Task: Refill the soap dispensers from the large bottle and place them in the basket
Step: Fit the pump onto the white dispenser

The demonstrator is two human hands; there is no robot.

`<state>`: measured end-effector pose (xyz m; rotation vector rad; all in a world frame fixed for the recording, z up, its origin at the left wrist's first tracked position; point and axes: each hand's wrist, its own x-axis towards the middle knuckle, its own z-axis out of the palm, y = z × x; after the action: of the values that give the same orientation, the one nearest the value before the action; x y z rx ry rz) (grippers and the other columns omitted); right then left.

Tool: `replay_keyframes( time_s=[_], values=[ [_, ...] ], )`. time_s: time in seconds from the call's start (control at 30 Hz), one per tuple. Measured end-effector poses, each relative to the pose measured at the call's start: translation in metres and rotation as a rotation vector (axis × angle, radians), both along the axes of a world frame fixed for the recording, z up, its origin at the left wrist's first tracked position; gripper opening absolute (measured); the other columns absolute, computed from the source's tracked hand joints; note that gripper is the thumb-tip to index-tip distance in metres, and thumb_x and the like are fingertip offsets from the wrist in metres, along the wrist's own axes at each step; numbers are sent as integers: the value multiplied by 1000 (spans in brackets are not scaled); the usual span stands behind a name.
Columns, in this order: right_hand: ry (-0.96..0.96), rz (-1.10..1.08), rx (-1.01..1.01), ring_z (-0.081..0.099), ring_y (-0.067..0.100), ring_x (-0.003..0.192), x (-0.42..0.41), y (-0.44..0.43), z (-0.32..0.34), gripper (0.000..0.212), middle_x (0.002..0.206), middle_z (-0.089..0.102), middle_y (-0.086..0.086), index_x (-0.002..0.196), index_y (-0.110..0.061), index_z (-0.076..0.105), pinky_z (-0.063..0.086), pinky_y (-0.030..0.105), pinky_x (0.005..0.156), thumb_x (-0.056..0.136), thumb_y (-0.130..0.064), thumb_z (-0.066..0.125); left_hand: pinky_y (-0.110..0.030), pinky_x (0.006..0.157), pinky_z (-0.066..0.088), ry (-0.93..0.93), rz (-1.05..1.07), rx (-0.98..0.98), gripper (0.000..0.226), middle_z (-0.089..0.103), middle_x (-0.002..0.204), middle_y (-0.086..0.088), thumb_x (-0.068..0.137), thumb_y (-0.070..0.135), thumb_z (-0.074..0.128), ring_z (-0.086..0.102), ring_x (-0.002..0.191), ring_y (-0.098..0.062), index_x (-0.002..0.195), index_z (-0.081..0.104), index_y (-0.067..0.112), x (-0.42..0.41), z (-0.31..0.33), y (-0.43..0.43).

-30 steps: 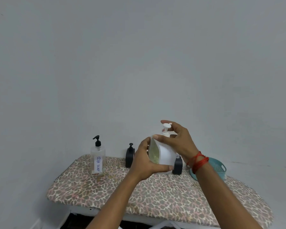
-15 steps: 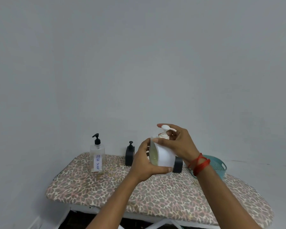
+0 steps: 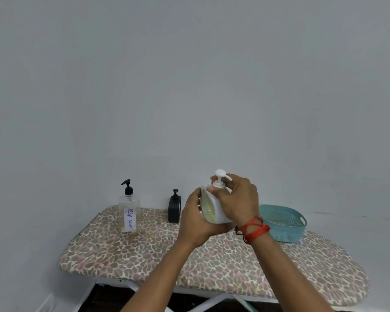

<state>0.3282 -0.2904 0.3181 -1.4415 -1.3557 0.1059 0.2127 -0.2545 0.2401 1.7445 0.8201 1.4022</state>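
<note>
I hold a white soap dispenser (image 3: 209, 208) with yellowish liquid above the ironing board (image 3: 144, 251). My left hand (image 3: 195, 221) grips its body from below and the left. My right hand (image 3: 239, 201) wraps its top, fingers around the neck of the white pump (image 3: 220, 176). A large clear bottle (image 3: 128, 213) labelled "DISH SOAP", with a black pump, stands at the board's back left. A black dispenser (image 3: 174, 209) stands against the wall between the bottle and my hands. The teal basket (image 3: 284, 224) sits at the back right and looks empty.
The board has a leopard-print cover and white legs below. A plain grey wall rises right behind it. A small dark object (image 3: 236, 229) shows under my right wrist, mostly hidden.
The pump head has turned round under my right fingers. Both hands and the white dispenser have stayed in about the same place; the view has shifted slightly.
</note>
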Motion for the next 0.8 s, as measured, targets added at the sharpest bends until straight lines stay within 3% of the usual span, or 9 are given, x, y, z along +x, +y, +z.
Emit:
replay_keyframes(
  time_s=[0.1, 0.2, 0.3, 0.37, 0.43, 0.53, 0.63, 0.73, 0.8],
  values=[
    [-43, -47, -40, 69, 13, 89, -1, 1, -4, 22, 95, 76, -9, 99, -33, 77, 55, 33, 81, 79, -40, 79, -19, 86, 56, 9, 0, -2, 93, 65, 123, 28, 45, 45, 98, 63, 112, 2, 128, 55, 42, 3, -4, 1],
    [-58, 32, -10, 66, 10, 87, 9, 3, -13, 36, 102, 74, -12, 114, -33, 71, 52, 31, 79, 81, -47, 75, -31, 90, 59, 41, 6, 11, 95, 67, 126, 18, 49, 44, 101, 66, 114, -7, 132, 55, 36, 1, -8, 6],
    [-155, 138, -10, 54, 9, 89, 22, 2, -20, 67, 111, 66, -13, 148, -33, 43, 46, 29, 82, 89, -59, 60, -28, 87, 59, 61, 16, 13, 95, 67, 124, 18, 49, 45, 101, 66, 112, -6, 132, 55, 36, 0, -9, 9],
    [-260, 127, -45, 51, 12, 96, 25, 1, -23, 68, 111, 63, -7, 156, -39, 21, 44, 32, 87, 96, -55, 48, -22, 82, 58, 44, 31, -10, 94, 68, 120, 20, 47, 48, 100, 66, 108, -2, 129, 56, 35, 2, -9, 8],
    [-375, 105, -25, 48, 12, 103, 20, -4, -23, 65, 132, 58, -15, 158, -37, 12, 42, 34, 94, 102, -47, 43, -24, 82, 59, 40, 47, -21, 92, 68, 118, 21, 45, 52, 99, 67, 105, 0, 126, 57, 36, 6, -10, 7],
    [-434, 80, 21, 47, 12, 109, 16, -7, -22, 63, 144, 49, -24, 159, -28, 12, 39, 36, 100, 104, -38, 42, -22, 82, 58, 40, 39, -27, 89, 69, 116, 22, 46, 52, 99, 68, 103, 2, 123, 57, 37, 12, -12, 6],
    [-405, 125, -32, 45, 11, 105, 21, -11, -22, 66, 141, 51, -19, 159, -30, 8, 41, 35, 97, 103, -43, 43, -27, 83, 60, 41, 26, -33, 89, 69, 117, 22, 46, 49, 99, 67, 104, 0, 124, 57, 38, 11, -16, 6],
    [-182, 200, -164, 54, 17, 118, 38, -17, -19, 74, 135, 57, 1, 159, -29, 14, 46, 36, 99, 98, -48, 53, -21, 84, 58, 65, 1, -21, 94, 64, 121, 28, 46, 51, 98, 64, 109, 1, 128, 54, 43, 6, -18, 6],
    [-43, 253, -307, 57, 16, 125, 47, -17, -14, 75, 142, 56, 2, 154, -21, 35, 45, 29, 100, 91, -48, 66, -21, 87, 57, 83, -17, -23, 94, 63, 123, 30, 48, 49, 98, 63, 112, 2, 129, 52, 47, 4, -19, 6]
  ],
)
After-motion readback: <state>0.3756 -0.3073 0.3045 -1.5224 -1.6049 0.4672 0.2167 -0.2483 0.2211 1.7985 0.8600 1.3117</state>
